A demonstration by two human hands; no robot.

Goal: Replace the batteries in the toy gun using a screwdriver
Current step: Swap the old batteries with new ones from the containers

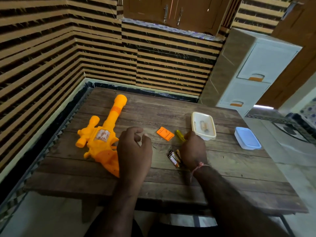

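Two hands are over a wooden table (222,177). The left hand (135,151) hangs above the table with its fingers loosely bent, and it holds nothing. Its side covers part of the grip of the toy gun (100,139). The right hand (194,149) is curled around the yellow screwdriver (180,135), and only the yellow handle sticks out from the top of the fist. A thin thread band goes around the right wrist.

Some batteries (174,158) lie side by side on the table, just left of the right hand. The toy gun is orange and lies flat on the left part of the table, with its long barrel pointing away toward the striped wall (51,57). A small orange battery cover (165,133) lies loose between the two hands, a bit farther away.

Past the right hand sits a white open box (212,134) with small things inside, too blurry to name. Its blue lid (247,138) lies to the right, apart from it. Farther back stands a white drawer cabinet (256,65).
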